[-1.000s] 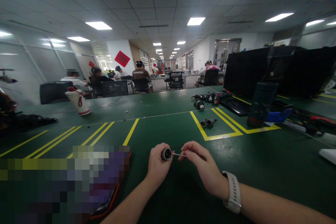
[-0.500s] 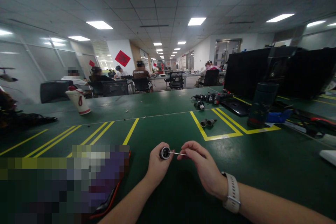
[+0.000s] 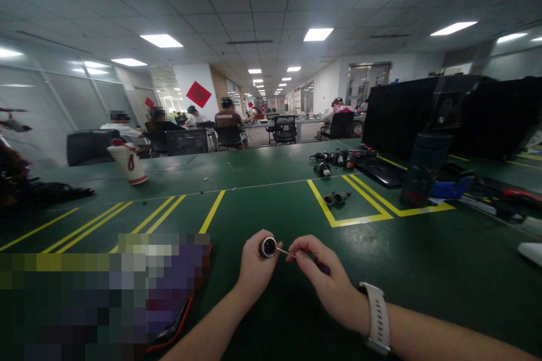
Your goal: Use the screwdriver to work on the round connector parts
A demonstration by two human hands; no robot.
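Note:
My left hand [image 3: 255,266] is closed around a small round black connector with a silver rim [image 3: 268,247], its open face turned up toward me. My right hand [image 3: 326,282] pinches a thin metal pin or tool [image 3: 284,251] whose tip reaches into the connector's face. Both hands hover just above the green table [image 3: 262,203] near its front edge. A white watch sits on my right wrist.
Two small connectors [image 3: 336,198] lie in a yellow-marked box, with more connectors and cables [image 3: 339,158] behind. A dark bottle [image 3: 421,169], blue object and black monitors stand to the right. A white cup [image 3: 129,163] is far left. People sit at desks beyond.
My right hand has moved slightly left and down, bringing the thin tool closer into the connector. The left hand has stayed almost still.

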